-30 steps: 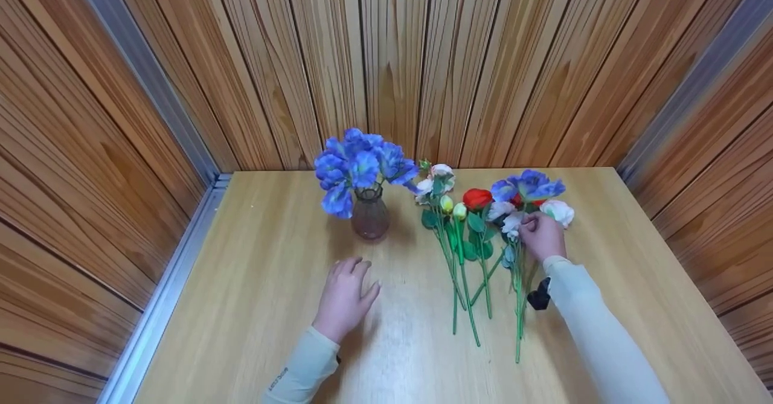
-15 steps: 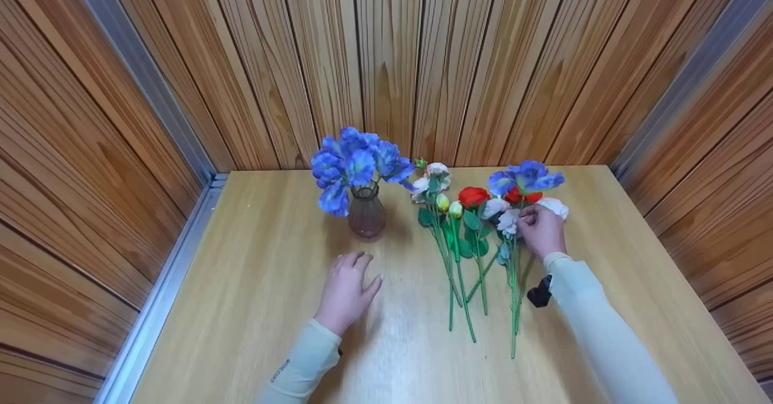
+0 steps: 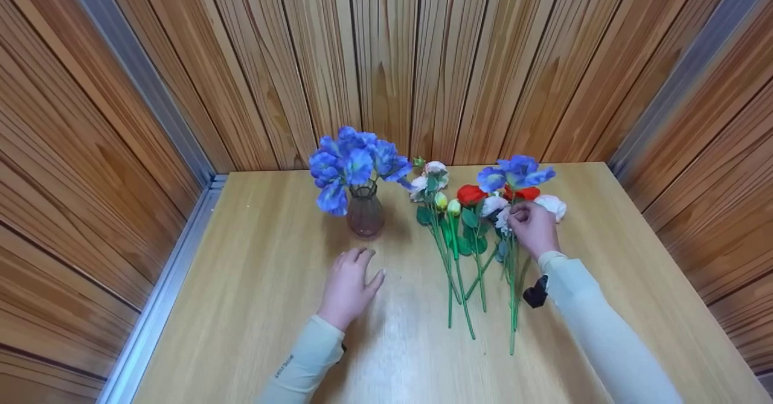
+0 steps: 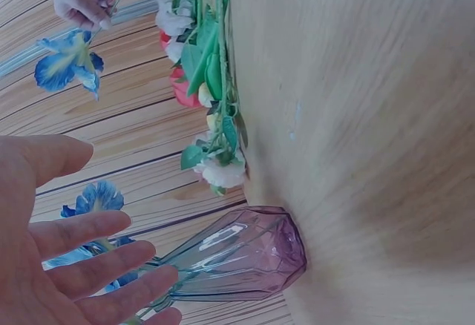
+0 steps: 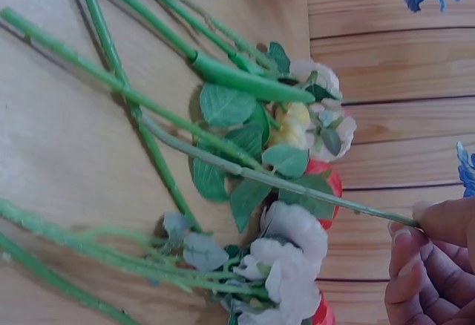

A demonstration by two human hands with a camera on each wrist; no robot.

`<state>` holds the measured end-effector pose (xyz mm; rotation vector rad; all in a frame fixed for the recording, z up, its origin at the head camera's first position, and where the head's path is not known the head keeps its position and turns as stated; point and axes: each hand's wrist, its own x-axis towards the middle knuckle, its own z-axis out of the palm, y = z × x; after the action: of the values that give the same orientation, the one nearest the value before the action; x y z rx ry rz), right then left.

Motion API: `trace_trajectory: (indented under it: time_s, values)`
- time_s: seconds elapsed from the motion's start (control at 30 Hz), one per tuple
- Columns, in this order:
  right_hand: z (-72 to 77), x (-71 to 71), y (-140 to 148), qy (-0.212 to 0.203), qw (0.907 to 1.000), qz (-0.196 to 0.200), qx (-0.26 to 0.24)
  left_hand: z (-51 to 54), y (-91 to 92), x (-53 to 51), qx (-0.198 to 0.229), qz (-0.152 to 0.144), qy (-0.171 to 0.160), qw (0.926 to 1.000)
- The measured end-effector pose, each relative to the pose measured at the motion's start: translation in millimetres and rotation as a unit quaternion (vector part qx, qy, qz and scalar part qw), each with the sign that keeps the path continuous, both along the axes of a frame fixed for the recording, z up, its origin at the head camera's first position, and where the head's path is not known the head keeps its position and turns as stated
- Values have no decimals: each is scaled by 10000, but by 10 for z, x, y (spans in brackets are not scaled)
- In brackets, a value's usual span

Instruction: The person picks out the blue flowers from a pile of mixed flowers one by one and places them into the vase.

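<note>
My right hand [image 3: 535, 229] pinches the stem of a blue iris [image 3: 520, 172] just below its bloom and holds it up over the other flowers. In the right wrist view the thin green stem [image 5: 297, 185] slants away from the thumb and fingertips. My left hand [image 3: 345, 288] hovers over the table in front of the vase with its fingers spread, holding nothing. The purple-tinted glass vase [image 3: 365, 218] stands upright, and several blue irises [image 3: 356, 165] fill its mouth. In the left wrist view the faceted vase [image 4: 249, 254] appears just beyond the fingertips.
Artificial flowers lie right of the vase: a red rose [image 3: 471, 195], pale buds [image 3: 453, 207], white flowers [image 3: 436, 174] and another white bloom [image 3: 551, 206]. Their stems point toward the table's front. Wood-panelled walls [image 3: 386, 66] enclose the wooden table [image 3: 259, 259].
The blue iris has risen off the other flowers and shifted slightly left with my right hand, uncovering more of the red bloom behind. My left hand has barely moved.
</note>
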<state>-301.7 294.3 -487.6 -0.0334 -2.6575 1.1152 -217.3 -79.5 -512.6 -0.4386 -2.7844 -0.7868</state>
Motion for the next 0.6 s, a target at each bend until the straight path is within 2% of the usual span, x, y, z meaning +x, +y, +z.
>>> trace_trajectory:
  time_s: [0.2, 0.6]
  values:
    - [31, 25, -144, 219, 9997, 92, -51, 19, 23, -8, 76, -22, 175, 9998]
    - [51, 89, -411, 1, 9982, 460, -376, 40, 89, -51, 90, -123, 486, 9987]
